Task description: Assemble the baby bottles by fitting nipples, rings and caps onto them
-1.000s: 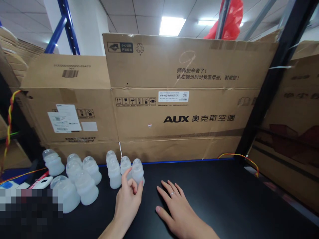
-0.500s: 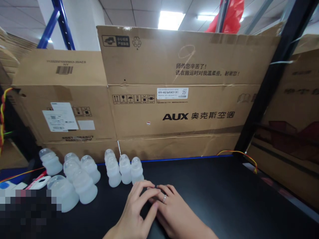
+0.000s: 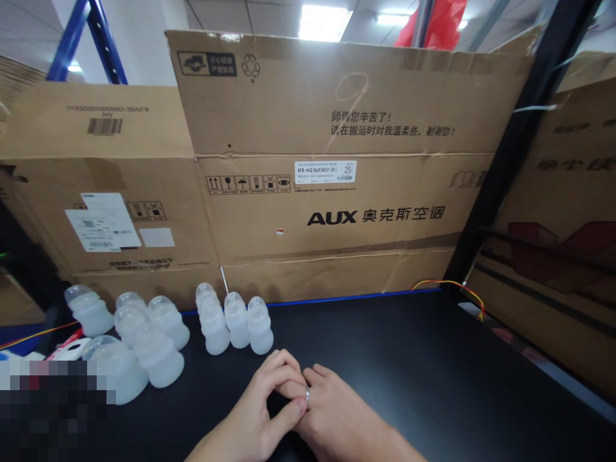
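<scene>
My two hands rest together on the black tabletop (image 3: 409, 372) at the bottom centre. My left hand (image 3: 260, 414) is curled, its fingers and thumb closed over the fingers of my right hand (image 3: 337, 423), right at the ring (image 3: 307, 398). My right hand lies flat with its fingers partly hidden under the left. A short way beyond them stands a tight cluster of small translucent white bottles (image 3: 238, 321), the nearest one (image 3: 260, 327) just past my left fingertips and not touched.
Several more translucent bottles (image 3: 139, 343) stand in a looser group at the left. Large cardboard boxes (image 3: 337, 212) wall off the back of the table. A black post (image 3: 510, 147) and red-yellow wires (image 3: 462, 292) are at the right; another box (image 3: 553, 256) stands beyond.
My left hand has let go of the bottle at the right end of the cluster and drawn back onto my right hand's fingers. The right hand has slid slightly towards me.
</scene>
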Motion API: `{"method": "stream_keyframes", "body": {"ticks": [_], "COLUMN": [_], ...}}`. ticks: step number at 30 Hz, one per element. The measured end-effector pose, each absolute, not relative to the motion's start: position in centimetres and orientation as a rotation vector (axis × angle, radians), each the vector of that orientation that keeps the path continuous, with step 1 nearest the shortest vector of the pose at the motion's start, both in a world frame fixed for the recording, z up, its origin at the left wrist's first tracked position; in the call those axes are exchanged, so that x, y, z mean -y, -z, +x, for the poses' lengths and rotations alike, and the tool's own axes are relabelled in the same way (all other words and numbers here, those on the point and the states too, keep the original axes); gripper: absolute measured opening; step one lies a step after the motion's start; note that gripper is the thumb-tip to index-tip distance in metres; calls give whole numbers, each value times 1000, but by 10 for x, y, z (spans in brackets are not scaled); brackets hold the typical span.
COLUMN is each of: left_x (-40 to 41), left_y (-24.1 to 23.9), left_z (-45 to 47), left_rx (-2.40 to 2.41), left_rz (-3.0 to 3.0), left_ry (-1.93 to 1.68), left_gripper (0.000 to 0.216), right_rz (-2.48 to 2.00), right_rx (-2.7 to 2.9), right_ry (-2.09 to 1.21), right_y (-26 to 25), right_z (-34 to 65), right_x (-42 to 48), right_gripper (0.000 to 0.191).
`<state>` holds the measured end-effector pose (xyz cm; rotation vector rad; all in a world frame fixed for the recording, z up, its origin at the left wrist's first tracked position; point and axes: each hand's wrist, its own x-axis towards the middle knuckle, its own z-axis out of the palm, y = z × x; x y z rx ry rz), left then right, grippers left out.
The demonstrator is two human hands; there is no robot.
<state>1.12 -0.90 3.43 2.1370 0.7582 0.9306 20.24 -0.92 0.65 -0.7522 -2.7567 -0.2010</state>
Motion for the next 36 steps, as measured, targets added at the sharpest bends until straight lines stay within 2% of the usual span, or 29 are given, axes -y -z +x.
{"method": "stream_keyframes", "body": {"ticks": [4,6,9,11,15,20,27,32,36], "left_x": [10,11,11,10,9,10,13,11,10], "left_y": [-38,-38,-35,-33,-32,-30,-30,-33,-34], "left_z": [13,11,8,7,8,8,14,19,19], "left_rx": [-792,-741,-668,-682,-737,-727,-738,-784,-753], "left_rz": [2131,2102,2051,2031,2016,2041,1924,1797,1731], "left_ry": [-916,-953,-961,-938,-915,-954,-989,-938,-1003], "left_gripper": [21,17,25,23,18,16,15,20,25], "right_rz": [-687,-611,-539,-528,-509,-527,-584,-589,-588], "right_rx": [2699,2631,2539,2502,2472,2577,2681,2689,2672], "right_ry": [34,-98,-278,-372,-519,-410,-151,-127,-154], "right_y": [-10,-9,-6,-4,0,-2,-9,-9,-9], "right_z": [203,203,204,205,205,204,201,200,199], "right_x": [10,11,13,14,16,16,16,14,15], "right_gripper": [5,9,20,24,18,19,8,5,11]}}
